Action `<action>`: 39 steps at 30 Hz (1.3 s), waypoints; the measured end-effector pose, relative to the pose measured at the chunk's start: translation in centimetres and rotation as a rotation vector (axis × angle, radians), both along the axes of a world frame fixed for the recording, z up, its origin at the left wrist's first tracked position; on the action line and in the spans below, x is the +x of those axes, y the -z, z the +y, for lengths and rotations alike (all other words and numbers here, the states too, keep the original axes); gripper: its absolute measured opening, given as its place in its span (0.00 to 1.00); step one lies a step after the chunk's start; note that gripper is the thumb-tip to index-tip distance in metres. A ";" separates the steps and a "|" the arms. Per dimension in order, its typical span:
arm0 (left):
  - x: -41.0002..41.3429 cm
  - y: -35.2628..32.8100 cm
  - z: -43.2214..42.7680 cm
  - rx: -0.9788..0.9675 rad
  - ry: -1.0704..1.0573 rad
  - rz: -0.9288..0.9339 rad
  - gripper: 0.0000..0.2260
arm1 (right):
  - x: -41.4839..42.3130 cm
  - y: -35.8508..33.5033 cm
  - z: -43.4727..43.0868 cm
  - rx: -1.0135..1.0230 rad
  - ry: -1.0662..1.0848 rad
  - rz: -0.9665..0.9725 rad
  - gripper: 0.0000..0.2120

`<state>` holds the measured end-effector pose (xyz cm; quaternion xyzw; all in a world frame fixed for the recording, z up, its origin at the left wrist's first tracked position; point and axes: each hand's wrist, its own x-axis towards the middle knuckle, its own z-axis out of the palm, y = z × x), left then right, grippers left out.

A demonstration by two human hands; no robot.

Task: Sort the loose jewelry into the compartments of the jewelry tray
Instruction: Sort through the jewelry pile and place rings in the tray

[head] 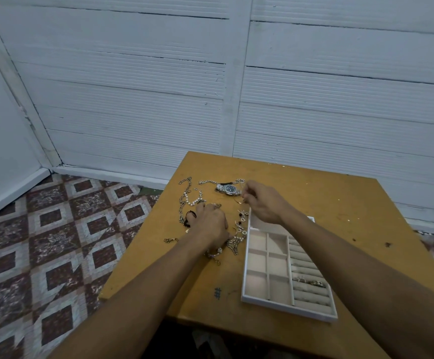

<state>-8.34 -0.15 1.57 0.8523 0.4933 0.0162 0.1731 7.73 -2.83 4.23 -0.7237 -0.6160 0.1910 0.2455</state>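
A white jewelry tray [247, 278] with square compartments and ring rolls lies on the wooden table [314, 203]; a few rings [310, 281] sit in its rolls. Loose jewelry is spread left of the tray: a silver watch [227, 189], a pearl bracelet [191, 200], a long silver chain [183, 203], small charm pieces [240, 229]. My right hand [265, 203] pinches a thin gold hoop [239, 201] just above the table beyond the tray's far left corner. My left hand [210, 224] rests palm down on the jewelry pile, its fingers touching pieces I cannot make out.
The table's left edge [138, 234] drops to a patterned tile floor [42, 242]. A white slatted wall [210, 86] stands right behind the table. A small gold piece [170, 240] lies alone near the left edge.
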 end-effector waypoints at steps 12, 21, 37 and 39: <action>0.0 -0.8 -0.6 -0.016 0.004 -0.009 0.10 | 1.6 -0.4 -4.1 0.043 0.056 0.077 0.06; -0.7 -1.5 0.5 -0.011 -0.010 -0.163 0.08 | 2.2 -1.4 -6.7 0.036 0.091 0.047 0.07; -1.0 -2.9 0.4 -0.066 -0.001 -0.297 0.04 | 2.4 -1.7 -8.2 0.019 0.120 0.068 0.07; -0.9 -3.2 0.4 -0.083 0.000 -0.316 0.04 | 2.9 -1.7 -8.3 0.013 0.140 0.084 0.07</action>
